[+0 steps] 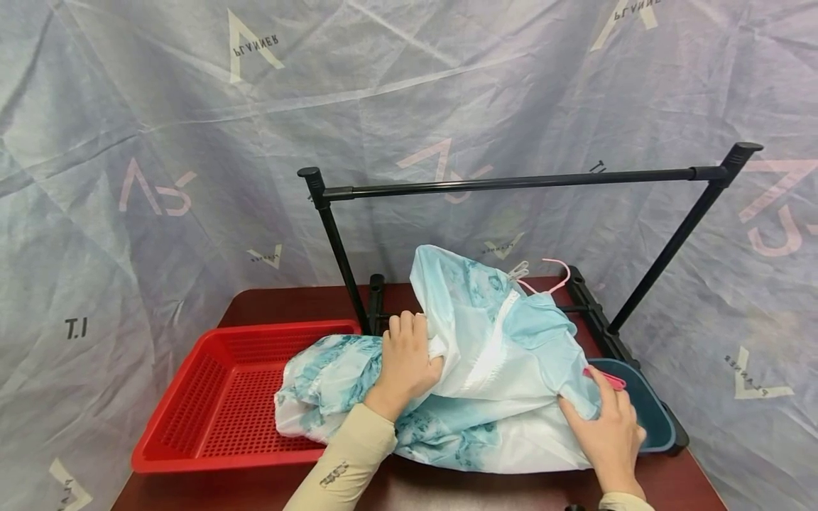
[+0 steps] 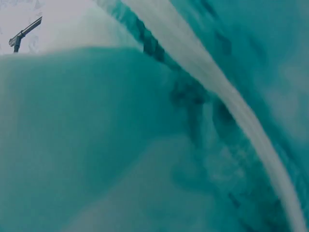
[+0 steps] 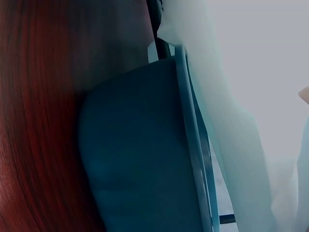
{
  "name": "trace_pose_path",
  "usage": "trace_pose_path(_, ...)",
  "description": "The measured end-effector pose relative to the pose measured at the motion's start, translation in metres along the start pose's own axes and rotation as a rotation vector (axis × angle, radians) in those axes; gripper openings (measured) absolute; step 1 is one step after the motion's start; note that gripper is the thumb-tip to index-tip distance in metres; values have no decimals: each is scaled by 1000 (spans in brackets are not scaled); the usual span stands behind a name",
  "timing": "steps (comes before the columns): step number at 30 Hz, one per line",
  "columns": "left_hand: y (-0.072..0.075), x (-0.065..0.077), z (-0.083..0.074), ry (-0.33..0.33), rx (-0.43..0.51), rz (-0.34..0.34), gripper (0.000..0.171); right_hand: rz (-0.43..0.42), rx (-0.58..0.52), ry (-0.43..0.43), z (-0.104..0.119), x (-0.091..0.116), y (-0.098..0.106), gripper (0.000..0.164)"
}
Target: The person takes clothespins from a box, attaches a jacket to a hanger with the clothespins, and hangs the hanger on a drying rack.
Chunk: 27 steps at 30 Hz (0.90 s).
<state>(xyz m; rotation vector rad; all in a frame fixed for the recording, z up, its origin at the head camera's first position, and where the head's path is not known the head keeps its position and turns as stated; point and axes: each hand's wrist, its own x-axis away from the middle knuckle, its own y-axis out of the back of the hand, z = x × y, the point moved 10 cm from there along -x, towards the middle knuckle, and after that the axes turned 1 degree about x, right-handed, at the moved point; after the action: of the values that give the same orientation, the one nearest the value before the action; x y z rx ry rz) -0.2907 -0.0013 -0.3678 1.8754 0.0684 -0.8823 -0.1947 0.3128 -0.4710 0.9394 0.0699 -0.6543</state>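
A thin white and light-blue jacket with a white zipper and a drawcord lies bunched between the hands. The pink hook of a hanger sticks out at its top. My left hand grips the jacket's fabric near the middle. Over at the jacket's right side, my right hand pinches the fabric between thumb and fingers, beside a bright pink strip whose kind is unclear. Blurred teal cloth fills most of the left wrist view. Pale cloth hangs across the right wrist view.
A red perforated basket stands at the left, partly under the jacket. The black rack rises behind. A blue basin sits at the right, beside the rack's foot. All stand on a dark red wooden table.
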Motion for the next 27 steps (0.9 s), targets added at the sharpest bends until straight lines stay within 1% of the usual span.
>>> trace_pose_path(9,-19,7,-3,44,29,15,30,-9,-4,-13,-4,-1,4,74)
trace_pose_path(13,-24,11,-5,63,63,21,28,-2,-3,-22,-6,-2,4,74)
trace_pose_path(21,-39,17,-8,134,107,62,26,-14,-1,-28,-7,-3,7,74)
trace_pose_path(27,-49,23,-13,145,120,39,31,-38,3,-25,-8,-3,11,73)
